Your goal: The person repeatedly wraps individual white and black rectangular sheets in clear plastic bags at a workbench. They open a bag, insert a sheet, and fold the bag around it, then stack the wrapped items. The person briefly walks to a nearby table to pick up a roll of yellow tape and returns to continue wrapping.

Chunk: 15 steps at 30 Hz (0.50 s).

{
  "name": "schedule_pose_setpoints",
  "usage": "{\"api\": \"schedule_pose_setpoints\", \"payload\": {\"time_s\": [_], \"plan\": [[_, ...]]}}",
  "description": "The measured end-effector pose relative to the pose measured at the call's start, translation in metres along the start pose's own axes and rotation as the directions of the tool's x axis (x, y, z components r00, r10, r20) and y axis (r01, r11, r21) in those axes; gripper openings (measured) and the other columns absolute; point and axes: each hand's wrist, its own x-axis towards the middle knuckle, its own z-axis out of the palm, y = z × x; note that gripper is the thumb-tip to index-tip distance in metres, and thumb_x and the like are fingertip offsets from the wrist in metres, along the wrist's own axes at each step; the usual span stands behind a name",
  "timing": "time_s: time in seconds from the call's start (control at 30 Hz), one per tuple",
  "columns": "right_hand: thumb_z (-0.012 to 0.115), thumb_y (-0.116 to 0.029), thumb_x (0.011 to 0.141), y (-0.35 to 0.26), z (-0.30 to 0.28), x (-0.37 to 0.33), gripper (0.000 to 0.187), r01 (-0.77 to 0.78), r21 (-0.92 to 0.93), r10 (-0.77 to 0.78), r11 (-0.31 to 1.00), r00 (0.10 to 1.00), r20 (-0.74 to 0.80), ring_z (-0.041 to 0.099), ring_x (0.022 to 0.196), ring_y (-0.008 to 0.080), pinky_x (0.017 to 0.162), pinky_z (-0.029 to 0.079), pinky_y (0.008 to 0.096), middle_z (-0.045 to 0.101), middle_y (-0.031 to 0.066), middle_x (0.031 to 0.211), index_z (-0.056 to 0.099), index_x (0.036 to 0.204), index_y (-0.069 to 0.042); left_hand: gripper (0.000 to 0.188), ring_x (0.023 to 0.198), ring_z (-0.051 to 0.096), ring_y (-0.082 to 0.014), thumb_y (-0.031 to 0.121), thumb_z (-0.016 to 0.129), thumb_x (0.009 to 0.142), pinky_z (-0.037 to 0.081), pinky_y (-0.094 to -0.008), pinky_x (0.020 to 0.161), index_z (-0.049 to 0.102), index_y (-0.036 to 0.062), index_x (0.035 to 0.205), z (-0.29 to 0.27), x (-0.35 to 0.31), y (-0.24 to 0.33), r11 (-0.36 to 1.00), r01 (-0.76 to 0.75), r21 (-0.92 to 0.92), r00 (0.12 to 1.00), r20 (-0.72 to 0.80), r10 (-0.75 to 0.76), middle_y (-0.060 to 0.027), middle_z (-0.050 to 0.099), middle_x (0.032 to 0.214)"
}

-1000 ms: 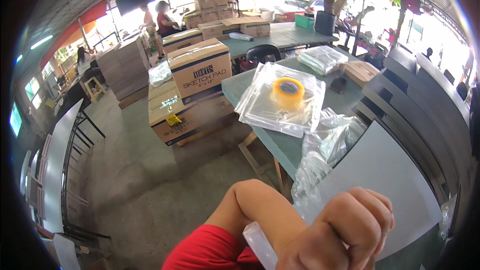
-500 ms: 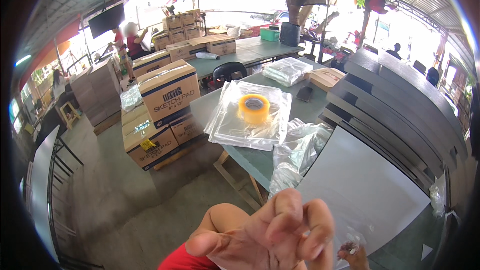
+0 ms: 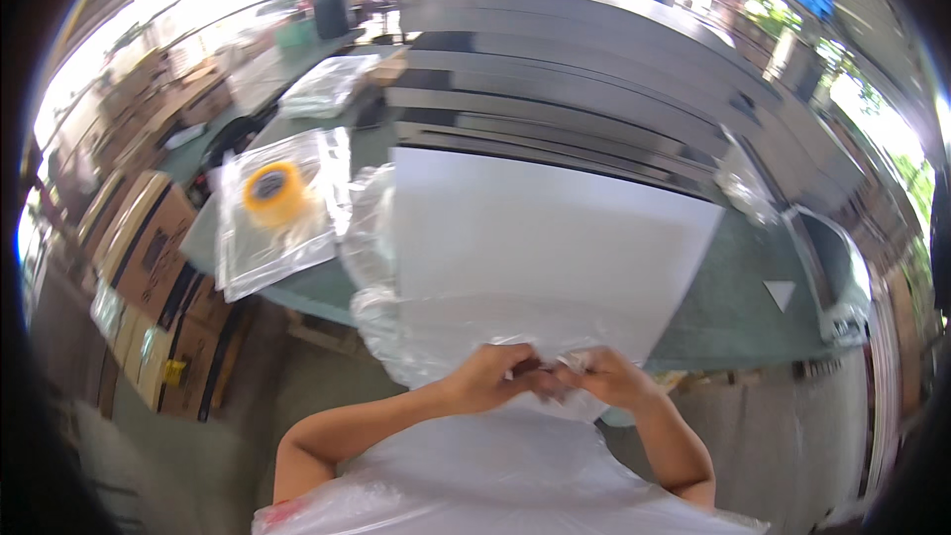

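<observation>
Close together over the near edge of the white board (image 3: 545, 238), my two hands meet at the fingertips. My right hand (image 3: 611, 376) is closed on a small crumpled piece of clear plastic (image 3: 573, 361). The fingers of my left hand (image 3: 490, 376) are curled against it; motion blur hides what they pinch. Translucent plastic sheeting (image 3: 475, 481) spreads below the hands, over my front, and clear plastic also lies along the board's near edge. Left of the board is a bunched clear plastic bag (image 3: 376, 307).
Flat plastic bags (image 3: 238, 263) with a yellow tape roll (image 3: 272, 195) on top lie on the green table (image 3: 684, 322). Behind the board rises a tall stack of grey boards (image 3: 575, 89). Cartons (image 3: 149, 248) stand at left. A small white triangle (image 3: 780, 293) lies at right.
My view has turned to the right, toward the board. My left hand, raised with loosely curled fingers before, has come together with my right hand. Translucent sheeting now shows across my front.
</observation>
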Motion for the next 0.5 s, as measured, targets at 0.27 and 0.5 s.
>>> {"api": "schedule_pose_setpoints", "payload": {"time_s": [0.27, 0.5], "plan": [[0.058, -0.024, 0.083, 0.008, -0.013, -0.011, 0.027, 0.05, 0.514, -0.008, 0.856, 0.996, -0.084, 0.058, 0.067, 0.0106, 0.059, 0.046, 0.0239, 0.063, 0.0055, 0.074, 0.061, 0.086, 0.002, 0.014, 0.053, 0.049, -0.0066, 0.013, 0.063, 0.078, 0.04, -0.0231, 0.048, 0.058, 0.0001, 0.076, -0.013, 0.009, 0.012, 0.999, 0.034, -0.019, 0.999, -0.035, -0.035, -0.0034, 0.057, 0.059], [0.064, -0.029, 0.078, 0.009, -0.013, -0.01, 0.031, -0.041, 0.33, 0.102, 0.943, 0.98, -0.169, 0.05, 0.054, 0.0082, 0.051, 0.041, 0.0227, 0.054, 0.0018, 0.057, 0.058, 0.064, -0.001, 0.021, 0.053, 0.05, -0.0096, 0.018, 0.066, 0.076, 0.041, -0.0238, 0.05, 0.056, -0.0002, 0.073, -0.018, 0.013, 0.028, 0.982, 0.176, 0.064, 0.984, -0.018, -0.175, -0.0041, 0.053, 0.058]]}}
